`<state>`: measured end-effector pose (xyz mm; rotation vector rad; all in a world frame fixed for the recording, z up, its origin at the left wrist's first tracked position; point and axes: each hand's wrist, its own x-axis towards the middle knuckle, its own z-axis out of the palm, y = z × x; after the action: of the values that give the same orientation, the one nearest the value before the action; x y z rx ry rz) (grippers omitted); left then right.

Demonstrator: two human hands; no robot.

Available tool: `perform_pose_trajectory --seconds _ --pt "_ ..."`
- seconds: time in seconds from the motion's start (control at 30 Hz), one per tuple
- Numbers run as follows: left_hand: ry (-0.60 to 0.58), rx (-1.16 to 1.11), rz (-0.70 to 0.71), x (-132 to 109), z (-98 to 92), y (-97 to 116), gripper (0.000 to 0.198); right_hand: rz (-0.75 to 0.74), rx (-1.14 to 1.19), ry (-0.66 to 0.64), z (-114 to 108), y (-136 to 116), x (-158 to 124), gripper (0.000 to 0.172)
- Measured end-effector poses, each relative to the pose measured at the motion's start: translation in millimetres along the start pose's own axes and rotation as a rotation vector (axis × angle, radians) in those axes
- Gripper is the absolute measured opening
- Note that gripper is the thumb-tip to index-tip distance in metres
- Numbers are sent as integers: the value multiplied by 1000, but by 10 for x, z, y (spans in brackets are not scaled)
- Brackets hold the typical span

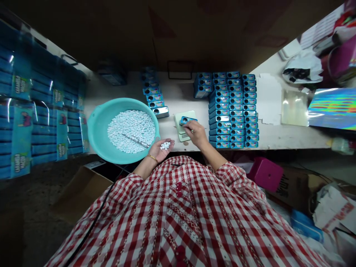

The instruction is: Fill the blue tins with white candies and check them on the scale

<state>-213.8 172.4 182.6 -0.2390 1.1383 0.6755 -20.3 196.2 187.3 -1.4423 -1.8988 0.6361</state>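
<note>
Your left hand [160, 148], fingers open and cupped, holds tablets [165, 145] just left of the scale [184, 130], close for dosing. Your right hand [196, 132] steadies the tin [187, 120] on the scale, fingers closed on it.

magenta box [265, 173] below the bench [292, 137], a perhaps holographic sheet [332, 108] on it.

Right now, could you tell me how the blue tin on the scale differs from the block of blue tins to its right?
The single tin sits alone on the pale green scale; the block of tins lies packed in rows on the white table. The right hand touches the single tin; the block is untouched. Both are blue with a round opening.
</note>
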Motion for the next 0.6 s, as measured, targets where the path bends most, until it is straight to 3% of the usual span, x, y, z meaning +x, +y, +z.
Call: perform_pose_trajectory --seconds 0.17,0.3,0.47,0.6 --pt "-3 -42 16 -7 30 29 20 115 -21 28 -81 270 192 14" --pt "-4 -27 7 -5 0 13 20 72 90 42 8 -16 68 16" --pt "-83 -114 10 5 -97 -4 22 -139 191 -275 280 -550 -204 18" --pt "-41 -25 21 -14 -213 36 20 -208 119 -481 312 -524 -388 18"
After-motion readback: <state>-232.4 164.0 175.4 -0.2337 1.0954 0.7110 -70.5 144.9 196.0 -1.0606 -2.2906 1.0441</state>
